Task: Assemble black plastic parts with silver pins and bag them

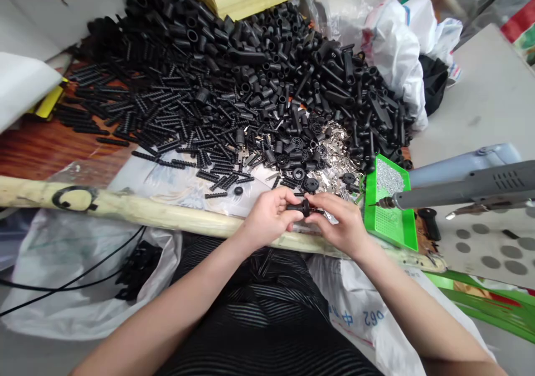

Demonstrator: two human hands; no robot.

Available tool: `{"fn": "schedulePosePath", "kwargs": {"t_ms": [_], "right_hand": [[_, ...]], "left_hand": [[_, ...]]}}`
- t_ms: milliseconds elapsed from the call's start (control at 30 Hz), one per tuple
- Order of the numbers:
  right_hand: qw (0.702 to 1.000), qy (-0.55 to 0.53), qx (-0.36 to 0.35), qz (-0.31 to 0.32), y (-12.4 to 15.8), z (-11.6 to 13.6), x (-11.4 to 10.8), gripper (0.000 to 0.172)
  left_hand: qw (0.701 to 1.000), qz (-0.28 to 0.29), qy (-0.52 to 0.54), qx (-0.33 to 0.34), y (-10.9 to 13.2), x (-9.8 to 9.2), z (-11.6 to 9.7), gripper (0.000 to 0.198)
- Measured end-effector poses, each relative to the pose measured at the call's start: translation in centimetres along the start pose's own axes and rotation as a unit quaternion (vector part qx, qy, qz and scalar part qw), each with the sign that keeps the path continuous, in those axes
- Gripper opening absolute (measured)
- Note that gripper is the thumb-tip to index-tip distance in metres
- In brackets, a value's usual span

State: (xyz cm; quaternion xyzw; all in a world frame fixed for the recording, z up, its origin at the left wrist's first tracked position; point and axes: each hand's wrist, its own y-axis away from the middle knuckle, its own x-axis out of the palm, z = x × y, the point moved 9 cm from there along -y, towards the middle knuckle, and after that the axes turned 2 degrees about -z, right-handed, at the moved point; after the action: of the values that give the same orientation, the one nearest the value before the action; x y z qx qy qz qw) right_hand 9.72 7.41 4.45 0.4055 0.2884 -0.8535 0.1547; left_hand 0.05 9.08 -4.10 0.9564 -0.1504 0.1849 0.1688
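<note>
Between my two hands, just above the padded table edge, is a small black plastic part point(304, 208) with a round flange in its middle. My left hand point(270, 211) pinches its left end between thumb and fingers. The fingers of my right hand point(338, 220) close on its right side, where a thin dark piece sticks out; its exact kind is too small to tell. Right beyond my hands lie black round caps point(310, 184), short ribbed black rods point(215, 195) and a heap of small shiny metal pieces point(338, 156).
A large pile of black plastic tubes and handles point(267, 58) covers the back of the table. To the right, a green tray point(412, 234) holds small silvery screws point(388, 176), with a grey electric screwdriver point(460, 186) reaching over it. White sacks point(363, 309) hang below the padded edge point(167, 211).
</note>
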Motion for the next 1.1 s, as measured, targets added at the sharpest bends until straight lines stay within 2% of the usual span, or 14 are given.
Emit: {"fn": "schedulePosePath", "kwargs": {"t_ms": [133, 300, 367, 433, 500, 567, 633, 700, 733, 767, 833, 933, 1033, 1100], "right_hand": [[0.992, 0.078, -0.099, 0.029, -0.4, 1.8, 0.2, 0.031], [0.987, 0.074, -0.136, 0.050, -1.1, 2.5, -0.1, 0.024], [0.991, 0.057, -0.113, 0.047, -1.3, 2.2, -0.2, 0.021], [0.998, 0.020, -0.033, 0.051, -1.5, 0.8, 0.0, 0.019], [0.992, -0.044, 0.098, 0.061, -1.3, -1.3, 0.5, 0.024], [0.959, -0.135, 0.242, 0.067, -0.3, -3.3, 1.5, 0.031], [0.906, -0.227, 0.352, 0.063, 0.9, -4.5, 2.5, 0.038], [0.870, -0.283, 0.399, 0.063, 1.5, -4.7, 3.0, 0.042], [0.866, -0.294, 0.400, 0.065, 1.6, -4.6, 3.0, 0.043], [0.872, -0.294, 0.387, 0.066, 1.5, -4.5, 2.7, 0.045], [0.910, -0.252, 0.325, 0.054, 0.8, -4.0, 1.4, 0.048], [0.977, -0.133, 0.159, 0.044, -0.5, -2.1, -0.6, 0.044], [0.995, -0.078, 0.026, 0.061, -0.9, -0.2, -0.9, 0.036], [0.997, -0.065, 0.002, 0.048, -1.0, 0.0, -1.0, 0.035]], "left_hand": [[0.999, 0.025, 0.014, -0.018, 0.2, 0.2, -0.5, 0.015], [0.999, 0.042, 0.020, -0.020, 0.2, 0.4, -0.5, 0.015], [0.999, 0.029, 0.014, -0.009, 0.2, 0.2, -0.4, 0.015], [1.000, 0.006, 0.005, 0.013, 0.2, -0.1, -0.3, 0.015], [0.999, -0.012, -0.010, 0.041, 0.1, -0.2, -0.2, 0.014], [0.997, -0.017, -0.032, 0.069, 0.1, -0.2, -0.1, 0.012], [0.994, -0.017, -0.054, 0.089, 0.1, -0.1, -0.1, 0.011], [0.995, -0.013, -0.049, 0.083, 0.0, -0.1, 0.0, 0.012], [0.997, -0.010, -0.036, 0.072, 0.0, -0.1, 0.1, 0.012], [0.998, -0.007, -0.019, 0.059, 0.0, -0.1, 0.1, 0.012], [0.999, 0.002, 0.007, 0.039, -0.1, 0.0, 0.0, 0.014], [0.999, 0.020, 0.018, 0.028, 0.0, 0.3, -0.5, 0.016], [0.998, 0.046, 0.027, 0.025, 0.2, 0.7, -0.7, 0.017], [0.998, 0.054, 0.028, 0.030, 0.2, 0.8, -0.6, 0.017]]}}
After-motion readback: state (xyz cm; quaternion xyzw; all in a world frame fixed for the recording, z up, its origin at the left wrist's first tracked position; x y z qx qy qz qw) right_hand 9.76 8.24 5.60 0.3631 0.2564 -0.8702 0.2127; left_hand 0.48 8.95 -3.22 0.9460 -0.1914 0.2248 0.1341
